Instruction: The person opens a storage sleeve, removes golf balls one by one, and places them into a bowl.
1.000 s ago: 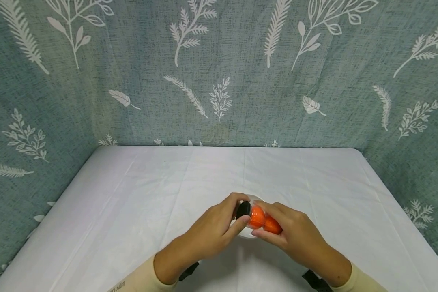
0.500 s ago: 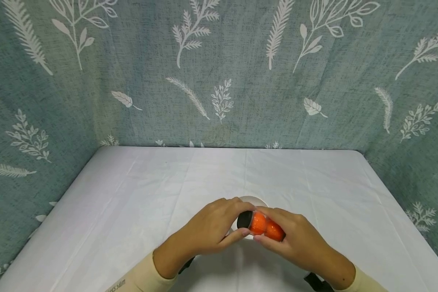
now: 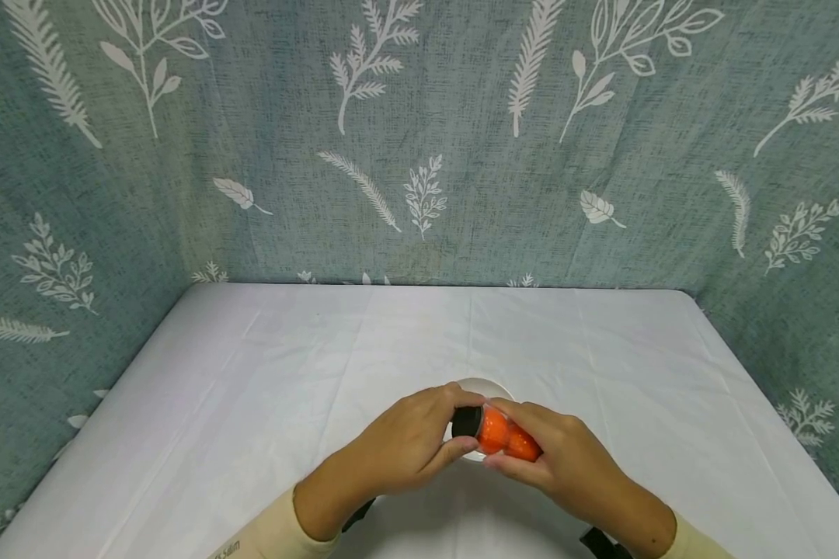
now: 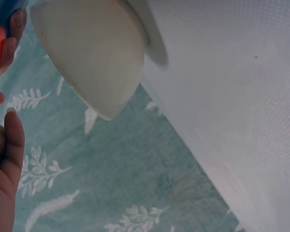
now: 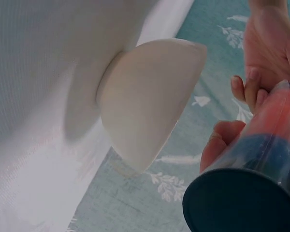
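Observation:
A clear tube-shaped container [image 3: 495,431] with orange contents is held over a white bowl [image 3: 485,384]. Blue also shows inside it in the right wrist view, along with a dark round end [image 5: 241,203]. My right hand [image 3: 566,446] grips its right part, thumb below and fingers above. At the left end is a black cap [image 3: 467,421], which my left hand [image 3: 409,439] pinches between thumb and fingers. In the left wrist view only the left hand's curled fingers [image 4: 7,140] and a bit of the container's orange show, at the left edge.
The bowl stands on a white-covered table [image 3: 363,334], partly hidden under both hands in the head view. Its outer side faces both wrist cameras. Green leaf-patterned cloth [image 3: 280,140] walls the back and sides of the table.
Both hands and the container have shifted slightly down, toward the person. The black cap has turned more side-on, and more of the bowl's far rim now shows.

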The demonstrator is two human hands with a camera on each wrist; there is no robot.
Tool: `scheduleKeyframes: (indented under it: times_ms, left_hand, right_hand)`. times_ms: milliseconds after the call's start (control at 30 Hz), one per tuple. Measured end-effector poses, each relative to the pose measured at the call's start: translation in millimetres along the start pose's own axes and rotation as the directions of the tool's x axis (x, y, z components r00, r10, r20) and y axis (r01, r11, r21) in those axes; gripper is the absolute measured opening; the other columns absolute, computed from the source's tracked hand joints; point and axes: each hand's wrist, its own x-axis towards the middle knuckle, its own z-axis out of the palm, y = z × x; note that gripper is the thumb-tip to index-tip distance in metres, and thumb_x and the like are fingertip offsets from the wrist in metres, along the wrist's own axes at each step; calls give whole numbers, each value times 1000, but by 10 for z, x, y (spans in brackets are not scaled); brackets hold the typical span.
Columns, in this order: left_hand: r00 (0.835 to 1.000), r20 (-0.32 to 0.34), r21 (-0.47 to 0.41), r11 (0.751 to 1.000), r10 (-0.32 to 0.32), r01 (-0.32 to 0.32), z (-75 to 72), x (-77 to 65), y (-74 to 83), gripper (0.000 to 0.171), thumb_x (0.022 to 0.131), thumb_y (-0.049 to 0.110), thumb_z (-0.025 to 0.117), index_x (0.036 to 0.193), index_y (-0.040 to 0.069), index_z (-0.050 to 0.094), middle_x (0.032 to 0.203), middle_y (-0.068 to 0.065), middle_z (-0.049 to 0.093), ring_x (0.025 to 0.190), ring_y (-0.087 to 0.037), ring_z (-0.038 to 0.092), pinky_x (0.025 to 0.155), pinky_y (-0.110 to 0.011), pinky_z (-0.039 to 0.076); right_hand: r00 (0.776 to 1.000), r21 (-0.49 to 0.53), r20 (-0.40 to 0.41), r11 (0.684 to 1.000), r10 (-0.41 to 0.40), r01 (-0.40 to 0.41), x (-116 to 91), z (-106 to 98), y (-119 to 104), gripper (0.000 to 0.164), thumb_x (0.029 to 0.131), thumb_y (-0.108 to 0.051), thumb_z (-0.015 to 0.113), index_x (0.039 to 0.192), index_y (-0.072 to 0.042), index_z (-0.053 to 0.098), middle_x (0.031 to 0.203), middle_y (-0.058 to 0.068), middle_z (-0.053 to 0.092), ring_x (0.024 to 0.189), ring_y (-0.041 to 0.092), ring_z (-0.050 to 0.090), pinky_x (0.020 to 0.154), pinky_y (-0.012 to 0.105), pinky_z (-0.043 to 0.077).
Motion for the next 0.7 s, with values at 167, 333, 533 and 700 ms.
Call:
scheduleKeyframes:
  times_ms: [167,333,533,700]
  left_hand:
    - [1000,1,-7,1000,-23,23,1,3,10,56,106,53,20,131,8,42,125,-2,65,104,-12,66,93,-28,53]
    - [998,10,-25,998,-62,63,0,-3,33,53,106,51,26,134,9,41,124,-2,64,103,-12,65,93,-28,54]
    - [994,28,-72,991,-108,110,-11,6,61,46,107,45,36,136,9,40,118,-2,65,102,-11,65,92,-28,55]
    - [991,25,-82,988,-130,132,-5,9,79,46,108,43,36,136,8,40,121,-4,65,103,-12,65,91,-28,55]
  right_hand:
    - [1000,-33,-4,999,13,-13,1,2,-23,55,86,-45,75,130,-12,65,106,0,74,80,4,62,65,16,53]
    - [1000,-73,-20,997,11,-12,5,-4,-39,57,86,-49,73,129,-13,65,105,-1,74,79,5,63,65,17,54]
    - [999,-111,-44,994,5,-10,4,3,-36,59,86,-54,69,128,-13,66,101,-2,74,77,3,61,64,15,53]
    - [998,-119,-63,993,-12,4,7,14,-23,59,87,-55,67,127,-12,66,97,-3,73,74,2,57,62,12,49]
